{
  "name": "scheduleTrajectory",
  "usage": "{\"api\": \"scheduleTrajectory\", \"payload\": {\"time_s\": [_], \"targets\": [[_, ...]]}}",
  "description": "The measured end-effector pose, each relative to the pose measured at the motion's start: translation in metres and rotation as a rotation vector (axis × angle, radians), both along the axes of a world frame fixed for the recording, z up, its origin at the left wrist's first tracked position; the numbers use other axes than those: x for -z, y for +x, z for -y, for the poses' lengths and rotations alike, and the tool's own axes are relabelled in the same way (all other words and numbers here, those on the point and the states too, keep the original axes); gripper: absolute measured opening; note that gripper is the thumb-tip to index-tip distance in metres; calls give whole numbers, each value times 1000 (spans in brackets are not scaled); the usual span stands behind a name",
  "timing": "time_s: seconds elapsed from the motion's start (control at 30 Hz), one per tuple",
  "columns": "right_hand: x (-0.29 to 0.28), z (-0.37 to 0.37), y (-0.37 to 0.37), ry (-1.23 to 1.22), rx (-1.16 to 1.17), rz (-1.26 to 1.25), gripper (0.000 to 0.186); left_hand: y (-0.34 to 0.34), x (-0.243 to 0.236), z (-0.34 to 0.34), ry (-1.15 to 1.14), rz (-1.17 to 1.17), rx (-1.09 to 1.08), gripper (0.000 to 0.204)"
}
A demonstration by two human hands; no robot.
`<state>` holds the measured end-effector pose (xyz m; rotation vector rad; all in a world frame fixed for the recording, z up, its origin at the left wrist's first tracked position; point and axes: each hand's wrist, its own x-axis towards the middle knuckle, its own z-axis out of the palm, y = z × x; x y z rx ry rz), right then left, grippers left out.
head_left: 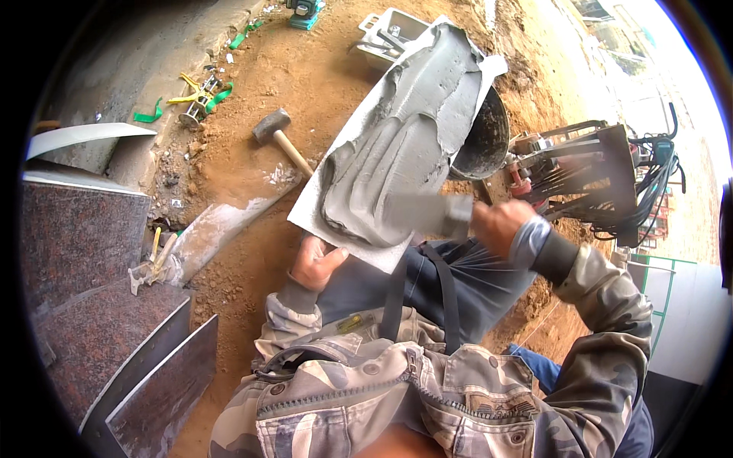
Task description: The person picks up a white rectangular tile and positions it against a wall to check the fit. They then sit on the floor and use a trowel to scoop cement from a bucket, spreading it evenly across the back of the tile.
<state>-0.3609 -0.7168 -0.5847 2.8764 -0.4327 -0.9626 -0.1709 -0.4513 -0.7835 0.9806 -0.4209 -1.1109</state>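
Slab (309,210), pale and long, is lying slantwise in front of the person (336,397), its near corner pointing toward them. Wet grey mortar (412,126) is covering most of its upper face, rising in curved ridges and leaving a bare margin along the left edge. Dark speckled stone panels (92,237) are resting at the person's left, well apart from the slab. A black bucket (489,137) is showing from behind the slab's right edge. Beside the far end, a white tray (372,56) is holding tools. A hammer (284,143) is lying on brown soil (336,69), its wooden handle running up to the slab's left edge. Over the near mortar, a trowel (435,214) is blurring. The right hand (502,227) is closing its fingers around the trowel's handle. The left hand (315,263) is touching the slab's near left edge; its fingertips are hiding, so one cannot tell whether they are pinching.
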Motion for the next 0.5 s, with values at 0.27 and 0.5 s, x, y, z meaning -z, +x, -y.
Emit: {"api": "scheduleTrajectory", "payload": {"time_s": [0.27, 0.5], "targets": [[-1, 46, 5, 207, -253, 113, 25, 0, 25, -7, -40, -88, 79, 41], [-20, 87, 9, -258, -38, 49, 17, -8, 15, -3, -38, -225, 39, 39]]}}
